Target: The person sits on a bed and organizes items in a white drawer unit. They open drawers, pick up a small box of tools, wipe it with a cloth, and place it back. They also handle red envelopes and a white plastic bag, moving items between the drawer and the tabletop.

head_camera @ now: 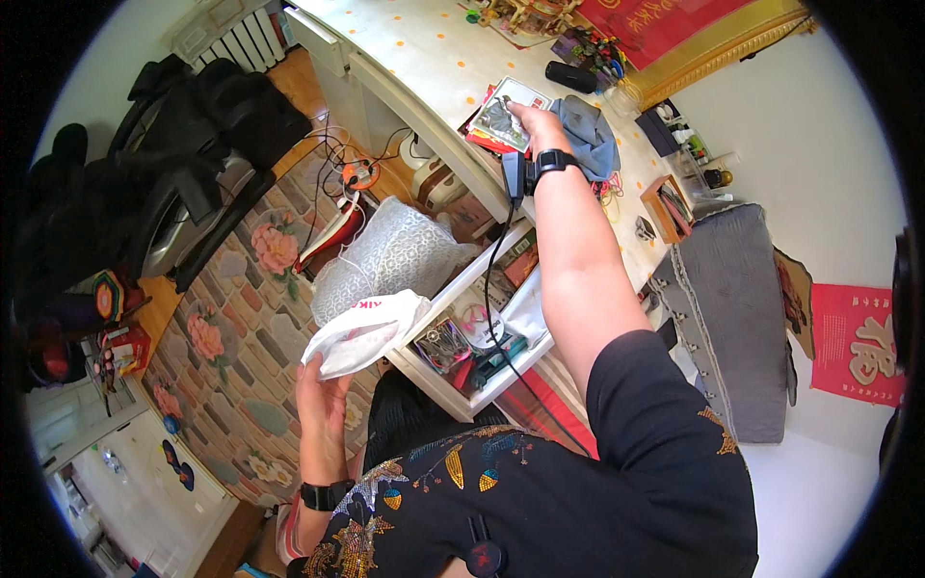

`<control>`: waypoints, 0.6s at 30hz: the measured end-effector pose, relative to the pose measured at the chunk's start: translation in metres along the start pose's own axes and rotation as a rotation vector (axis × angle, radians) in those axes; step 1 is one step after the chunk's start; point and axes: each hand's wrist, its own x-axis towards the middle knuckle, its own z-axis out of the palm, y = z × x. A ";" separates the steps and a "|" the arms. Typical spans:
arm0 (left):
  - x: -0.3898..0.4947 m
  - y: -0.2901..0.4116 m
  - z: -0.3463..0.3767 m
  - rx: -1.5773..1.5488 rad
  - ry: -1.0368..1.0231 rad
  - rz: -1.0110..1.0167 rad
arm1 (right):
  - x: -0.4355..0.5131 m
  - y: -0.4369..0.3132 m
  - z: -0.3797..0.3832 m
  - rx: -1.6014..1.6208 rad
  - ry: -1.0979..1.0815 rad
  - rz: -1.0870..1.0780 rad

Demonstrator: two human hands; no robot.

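My left hand (323, 390) is shut on the edge of a white plastic bag (372, 332) with red lettering, held beside the drawer's left corner. My right hand (536, 124) reaches over the desk. Its thumb lies on a flat picture-printed card or booklet (506, 114), which rests on red printed items; its other fingers are mostly hidden. A blue-grey cloth (589, 137) lies just right of that hand. Below my right forearm, the open drawer (433, 386) holds cables, a round white item, a teal item and white packaging.
A bubble-wrapped bundle (394, 253) and a red-and-white iron (336, 231) lie left of the drawer. A black cable (491, 289) hangs from my right wrist device across the drawer. A wooden box (666, 209) and black cylinder (571, 76) stand on the desk (433, 65).
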 end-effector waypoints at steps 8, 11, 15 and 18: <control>0.001 -0.012 -0.012 -0.100 0.056 0.021 | -0.024 -0.030 0.024 0.810 -0.218 0.084; -0.003 -0.011 -0.009 -0.112 0.043 0.074 | -0.033 -0.030 0.030 0.842 -0.168 0.026; -0.003 -0.006 0.000 -0.116 0.066 0.121 | -0.063 -0.035 0.026 0.859 -0.174 -0.088; 0.001 0.000 0.004 -0.063 -0.002 0.184 | -0.122 -0.045 -0.001 0.602 -0.375 -0.317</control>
